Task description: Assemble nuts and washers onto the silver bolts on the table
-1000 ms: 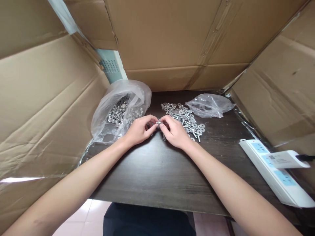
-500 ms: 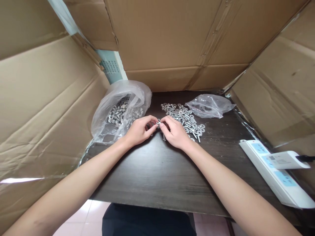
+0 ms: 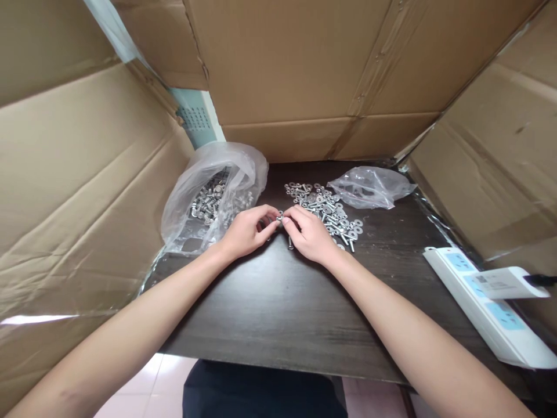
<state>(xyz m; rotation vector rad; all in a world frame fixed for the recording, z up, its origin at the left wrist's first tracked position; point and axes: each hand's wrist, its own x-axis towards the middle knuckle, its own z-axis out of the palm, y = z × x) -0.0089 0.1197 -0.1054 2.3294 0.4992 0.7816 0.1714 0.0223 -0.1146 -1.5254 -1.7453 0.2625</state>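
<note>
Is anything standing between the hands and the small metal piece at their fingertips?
Nothing visible does: the left hand and right hand both pinch the metal piece. The plastic bag and loose bolts and washers lie to either side.

A person's left hand (image 3: 249,231) and right hand (image 3: 310,233) are close together over a dark counter (image 3: 278,313), pinching a small shiny metal part (image 3: 279,219). On the left, a cloudy plastic bag (image 3: 180,188) holds lots of metal bits (image 3: 209,203). On the right, bolts (image 3: 351,244) and flat rings (image 3: 358,223) lie all jumbled near a flatter clear bag (image 3: 372,190). A white power strip (image 3: 477,310) sits farther right. Brown cardboard (image 3: 304,64) stands at the back.
</note>
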